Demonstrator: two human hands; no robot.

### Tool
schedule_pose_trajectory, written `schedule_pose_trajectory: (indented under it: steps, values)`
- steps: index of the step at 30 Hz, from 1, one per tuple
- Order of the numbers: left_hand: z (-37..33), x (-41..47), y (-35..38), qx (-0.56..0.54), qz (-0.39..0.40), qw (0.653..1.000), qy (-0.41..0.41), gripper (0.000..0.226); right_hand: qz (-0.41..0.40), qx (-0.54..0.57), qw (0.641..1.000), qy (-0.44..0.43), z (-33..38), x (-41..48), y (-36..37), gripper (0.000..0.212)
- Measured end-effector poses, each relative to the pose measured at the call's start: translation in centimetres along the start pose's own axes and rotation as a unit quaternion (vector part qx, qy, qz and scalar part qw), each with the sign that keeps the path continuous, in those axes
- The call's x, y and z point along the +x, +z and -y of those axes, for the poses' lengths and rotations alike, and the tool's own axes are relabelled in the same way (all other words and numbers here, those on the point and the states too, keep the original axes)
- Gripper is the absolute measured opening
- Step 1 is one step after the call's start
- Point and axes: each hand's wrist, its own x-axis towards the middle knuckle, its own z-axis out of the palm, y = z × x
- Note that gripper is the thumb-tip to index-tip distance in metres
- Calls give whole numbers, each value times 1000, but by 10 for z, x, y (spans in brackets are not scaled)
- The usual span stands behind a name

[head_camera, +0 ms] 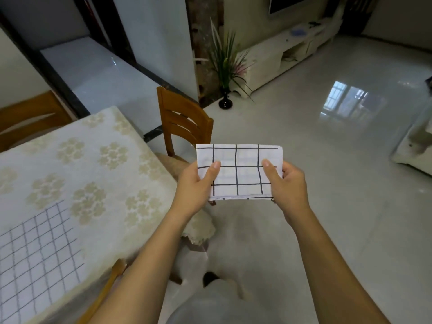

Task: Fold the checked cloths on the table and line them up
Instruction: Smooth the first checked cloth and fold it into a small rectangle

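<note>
Both hands, left hand [197,183] and right hand [288,185], grip a folded checked cloth [238,171] bearing no readable writing.

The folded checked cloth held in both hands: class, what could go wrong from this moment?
1. The folded checked cloth is pinched only at its sides by the left hand and right hand, out over the floor, not the table; a slip may drop it or let it unfold.
2. Setting it down carelessly could ruffle the spread checked cloth and spoil the line-up.
</note>
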Motion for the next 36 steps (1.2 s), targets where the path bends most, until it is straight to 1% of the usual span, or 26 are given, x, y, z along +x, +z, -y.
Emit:
schedule_pose_trajectory:
  steps: [4, 8, 11, 13, 15, 18, 21, 23, 27, 32, 36]
  values:
    - [0, 62, 24, -24, -13, 999, -20, 21, -1, -13, 1000, -26, 9, 64, -1, 18]
    - [-12, 133, 47, -62, 2, 998, 5, 29, -6, -58, 997, -51, 31, 127, -12, 13]
    - [-22, 188, 56, -70, 1, 997, 31, 28, -8, -89, 993, -79, 57, 180, -14, 14]
    - [-25, 217, 53, -80, -25, 996, 38, 26, 0, -97, 991, -95, 69, 213, 0, 12]
    - [-20, 235, 38, -83, -65, 994, 31, 25, 19, -95, 990, -104, 72, 238, 25, 15]
    - [-3, 252, 10, -68, -121, 990, 30, 29, 82, -96, 986, -105, 68, 263, 67, 15]
    - [16, 258, -14, -58, -192, 980, -2, 32, 150, -98, 978, -106, 60, 288, 112, 18]
    - [26, 259, -30, -58, -253, 965, -26, 35, 203, -96, 968, -113, 57, 304, 146, 19]
    - [31, 259, -61, -29, -376, 924, -66, 35, 323, -65, 936, -127, 55, 326, 212, 17]
    - [28, 259, -73, 21, -498, 860, -108, 37, 468, -17, 874, -130, 61, 349, 273, 12]
    - [31, 262, -67, 40, -571, 809, -136, 38, 552, -3, 823, -132, 65, 367, 297, 16]
